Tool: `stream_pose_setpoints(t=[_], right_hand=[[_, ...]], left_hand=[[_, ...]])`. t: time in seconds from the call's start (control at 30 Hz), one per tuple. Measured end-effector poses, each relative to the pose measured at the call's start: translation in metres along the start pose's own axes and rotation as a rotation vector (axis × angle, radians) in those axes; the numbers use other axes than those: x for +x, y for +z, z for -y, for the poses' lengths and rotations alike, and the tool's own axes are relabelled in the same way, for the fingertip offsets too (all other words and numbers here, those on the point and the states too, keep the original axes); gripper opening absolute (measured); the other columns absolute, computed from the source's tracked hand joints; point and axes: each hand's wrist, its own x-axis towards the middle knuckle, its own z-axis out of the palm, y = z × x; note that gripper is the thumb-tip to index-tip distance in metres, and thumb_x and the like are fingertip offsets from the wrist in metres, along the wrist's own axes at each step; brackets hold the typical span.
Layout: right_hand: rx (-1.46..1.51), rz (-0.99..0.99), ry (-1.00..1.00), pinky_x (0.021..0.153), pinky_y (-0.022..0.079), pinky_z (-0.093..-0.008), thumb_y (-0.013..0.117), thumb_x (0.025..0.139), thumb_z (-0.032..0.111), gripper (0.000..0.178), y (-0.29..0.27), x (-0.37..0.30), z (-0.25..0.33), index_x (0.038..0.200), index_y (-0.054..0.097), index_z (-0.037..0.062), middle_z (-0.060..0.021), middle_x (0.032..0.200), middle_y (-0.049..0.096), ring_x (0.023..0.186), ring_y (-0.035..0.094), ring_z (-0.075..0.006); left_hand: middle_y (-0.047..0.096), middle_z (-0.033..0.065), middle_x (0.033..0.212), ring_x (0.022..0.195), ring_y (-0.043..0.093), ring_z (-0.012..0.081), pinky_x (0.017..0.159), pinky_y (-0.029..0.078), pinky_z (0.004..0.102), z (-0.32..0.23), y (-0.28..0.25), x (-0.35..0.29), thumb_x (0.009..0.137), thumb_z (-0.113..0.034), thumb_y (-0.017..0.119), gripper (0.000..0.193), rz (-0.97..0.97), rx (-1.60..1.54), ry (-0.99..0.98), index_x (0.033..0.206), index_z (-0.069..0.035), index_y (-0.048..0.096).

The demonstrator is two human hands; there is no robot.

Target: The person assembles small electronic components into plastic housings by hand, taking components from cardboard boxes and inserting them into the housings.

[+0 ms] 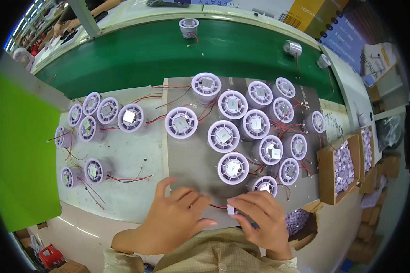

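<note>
My right hand [262,217] is closed, pinching a small pale lilac block [231,209] between thumb and fingertips near the table's front edge. A thin red wire [217,206] runs from the block leftward to the fingertips of my left hand [175,217]. That left hand hovers with thumb and index finger stretched apart and the other fingers bent; whether it touches the wire I cannot make out. Just beyond my right hand stands a lilac round housing [265,184], partly hidden by the fingers. Another lilac housing [233,168], with a square silvery plate on top, stands farther off.
Several similar housings [181,123] with red and black wires stand on the grey mat, more [93,170] on the pale tabletop at left. A green conveyor belt [136,54] crosses behind, carrying a few. Cardboard boxes [325,177] of small lilac parts stand at right.
</note>
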Motion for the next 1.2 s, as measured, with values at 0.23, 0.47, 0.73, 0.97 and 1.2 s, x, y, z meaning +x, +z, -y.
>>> stream_pose_setpoints(t=[0.23,0.47,0.73,0.97,1.2], right_hand=[[-0.368,0.112,-0.097,0.078,0.051,-0.0372,0.072,0.07,0.003,0.038,0.007,-0.024,0.011,0.108,0.068,0.0024,-0.0086,0.102,0.067,0.094,0.062,-0.0252],[-0.358,0.142,-0.158,0.08,0.051,-0.0368,0.07,0.073,0.004,0.041,0.03,-0.021,0.007,0.113,0.065,0.0002,-0.0099,0.106,0.066,0.097,0.061,-0.025],[0.05,-0.029,-0.088,0.07,0.054,-0.0355,0.078,0.072,0.003,0.038,0.046,-0.012,0.004,0.108,0.068,0.0021,-0.0116,0.097,0.068,0.082,0.066,-0.0269],[0.292,-0.07,-0.132,0.064,0.054,-0.0333,0.081,0.07,0.002,0.036,0.031,-0.007,-0.004,0.104,0.071,-0.0005,-0.013,0.097,0.068,0.079,0.066,-0.0267],[0.427,-0.12,-0.133,0.067,0.054,-0.0301,0.082,0.071,-0.002,0.036,0.026,-0.012,-0.002,0.105,0.069,-0.0047,-0.0175,0.098,0.068,0.078,0.067,-0.0233]], left_hand=[[0.066,-0.0039,0.088,0.091,0.062,0.0139,0.103,0.036,0.0468,0.006,0.017,-0.004,0.08,-0.02,0.075,0.01,0.072,0.074,0.141,0.084,-0.014,0.069],[0.062,0.005,0.114,0.104,0.06,0.0223,0.103,0.037,0.0483,-0.003,-0.007,-0.009,0.075,-0.018,0.079,0.044,0.04,0.084,0.08,0.115,-0.012,0.061],[0.063,0.0101,0.118,0.101,0.065,0.0292,0.079,0.056,0.035,0.016,-0.002,-0.021,0.069,-0.017,0.086,0.064,0.022,-0.157,-0.067,0.125,-0.007,0.056],[0.069,0.008,0.109,0.092,0.07,0.0248,0.08,0.057,0.0321,0.01,-0.011,-0.018,0.064,-0.024,0.091,0.064,-0.002,-0.346,-0.102,0.118,-0.007,0.062],[0.069,0.0092,0.106,0.086,0.071,0.0216,0.072,0.059,0.0298,0.008,-0.004,-0.02,0.064,-0.031,0.092,0.068,-0.096,-0.362,-0.027,0.119,-0.004,0.061]])
